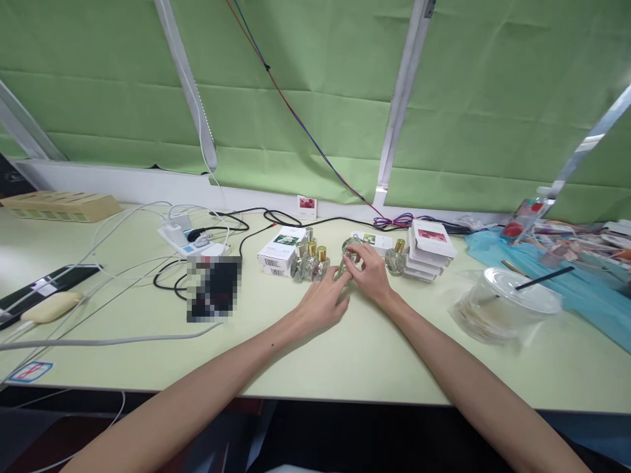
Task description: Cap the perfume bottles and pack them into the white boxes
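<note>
Both hands are over the middle of the pale table. My right hand (367,270) has its fingers curled round a glass bottle (351,246). Beside it my left hand (323,303) has its fingers apart, the fingertips close to the right hand and the bottle; no held object shows. Several glass bottles with gold caps (310,261) stand just left of the hands, by a white box with a green picture (283,249). Another gold-capped bottle (395,259) stands to the right, against stacked white boxes (430,249). Behind the hands lies a white box (373,244).
A power strip (185,240) with cables and a black phone (44,289) are on the left. On the right are a lidded plastic tub with a straw (507,302), blue plastic sheeting (586,295) and a clear bottle (527,213). A small card (306,207) leans at the back.
</note>
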Demonstrator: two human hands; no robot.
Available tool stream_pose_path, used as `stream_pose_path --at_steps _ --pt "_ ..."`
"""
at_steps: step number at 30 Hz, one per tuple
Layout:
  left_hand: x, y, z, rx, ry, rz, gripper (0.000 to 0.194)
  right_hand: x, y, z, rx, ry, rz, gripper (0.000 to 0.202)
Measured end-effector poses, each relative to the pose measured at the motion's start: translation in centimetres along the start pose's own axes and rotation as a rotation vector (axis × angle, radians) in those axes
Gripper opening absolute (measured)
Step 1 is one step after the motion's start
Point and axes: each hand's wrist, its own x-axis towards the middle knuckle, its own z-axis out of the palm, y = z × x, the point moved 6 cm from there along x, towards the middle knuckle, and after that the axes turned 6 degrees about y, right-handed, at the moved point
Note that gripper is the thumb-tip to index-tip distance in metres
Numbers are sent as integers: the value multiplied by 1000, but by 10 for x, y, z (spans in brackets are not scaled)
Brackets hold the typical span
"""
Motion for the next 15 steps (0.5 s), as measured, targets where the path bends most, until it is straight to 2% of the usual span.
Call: stream_pose_path --at_steps 15 --pt "0 -1 2 -1 18 18 42 0 -1 -1 -8 3 -5 19"
